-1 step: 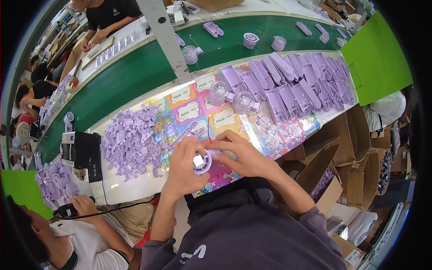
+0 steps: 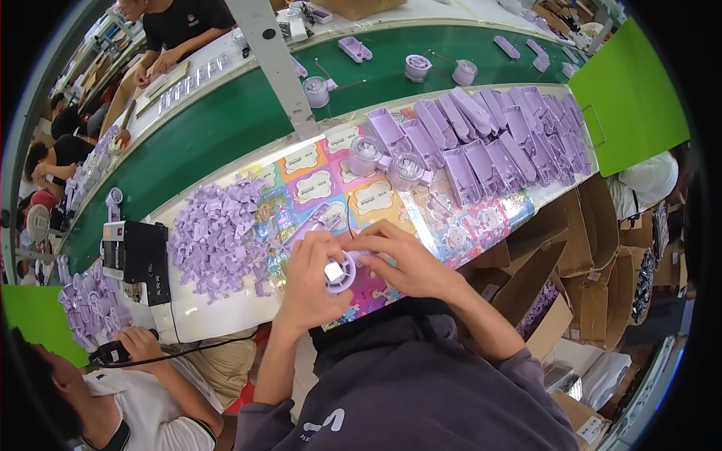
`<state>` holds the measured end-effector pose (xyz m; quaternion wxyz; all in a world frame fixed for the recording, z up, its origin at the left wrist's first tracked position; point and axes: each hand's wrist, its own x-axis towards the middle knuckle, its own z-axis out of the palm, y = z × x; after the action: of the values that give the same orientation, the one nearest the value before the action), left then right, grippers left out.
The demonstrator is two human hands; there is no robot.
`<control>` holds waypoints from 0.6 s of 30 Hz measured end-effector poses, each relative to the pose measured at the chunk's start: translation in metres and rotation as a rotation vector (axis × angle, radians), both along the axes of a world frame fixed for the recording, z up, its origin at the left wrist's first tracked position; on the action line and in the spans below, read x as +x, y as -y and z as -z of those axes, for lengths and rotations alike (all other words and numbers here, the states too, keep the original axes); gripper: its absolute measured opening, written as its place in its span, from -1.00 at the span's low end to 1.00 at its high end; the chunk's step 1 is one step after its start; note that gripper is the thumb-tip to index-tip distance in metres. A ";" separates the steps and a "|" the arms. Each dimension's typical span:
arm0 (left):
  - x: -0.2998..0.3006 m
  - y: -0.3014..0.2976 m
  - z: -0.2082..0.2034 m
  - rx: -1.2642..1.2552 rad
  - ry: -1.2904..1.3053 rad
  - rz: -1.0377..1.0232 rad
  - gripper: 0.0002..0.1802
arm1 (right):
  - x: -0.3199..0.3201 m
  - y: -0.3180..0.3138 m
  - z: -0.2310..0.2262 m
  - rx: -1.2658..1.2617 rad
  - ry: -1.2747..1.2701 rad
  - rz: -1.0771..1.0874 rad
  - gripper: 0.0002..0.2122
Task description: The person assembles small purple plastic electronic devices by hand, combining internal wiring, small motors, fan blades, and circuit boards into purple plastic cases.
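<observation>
My left hand (image 2: 307, 289) is closed around a round lilac fan housing (image 2: 348, 281) with a white block in its middle, held above the near edge of the bench. My right hand (image 2: 410, 263) has its fingers bent at the housing's short neck, and its fingertips pinch there. A thin dark wire rises beside the fingers. What exactly the right fingertips grip is partly hidden. Just beyond my hands lies an open lilac handle shell (image 2: 322, 218). Two round fan heads (image 2: 365, 155) rest farther off on the colourful printed sheets (image 2: 314, 188).
At left lies a heap of small lilac parts (image 2: 214, 237), beside a black box-shaped device (image 2: 147, 259). Rows of lilac shells (image 2: 489, 161) fill the right. A green conveyor (image 2: 226, 113) runs behind a metal post (image 2: 274, 68). A co-worker (image 2: 120, 391) sits at lower left, holding a black tool.
Both hands stay nearly in place. The fan housing has shifted very slightly to the right with my left hand.
</observation>
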<state>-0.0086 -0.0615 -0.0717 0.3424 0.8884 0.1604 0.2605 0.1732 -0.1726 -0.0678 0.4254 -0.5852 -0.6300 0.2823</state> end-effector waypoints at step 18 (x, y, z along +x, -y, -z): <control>0.019 0.027 0.060 -0.575 0.218 -0.169 -0.90 | -0.011 0.024 0.046 -0.206 -0.545 0.220 -0.67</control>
<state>0.0103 -0.0885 -0.1312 0.5716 0.7056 0.2630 0.3259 0.1619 -0.1966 -0.1139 0.5450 -0.5927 -0.3939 0.4433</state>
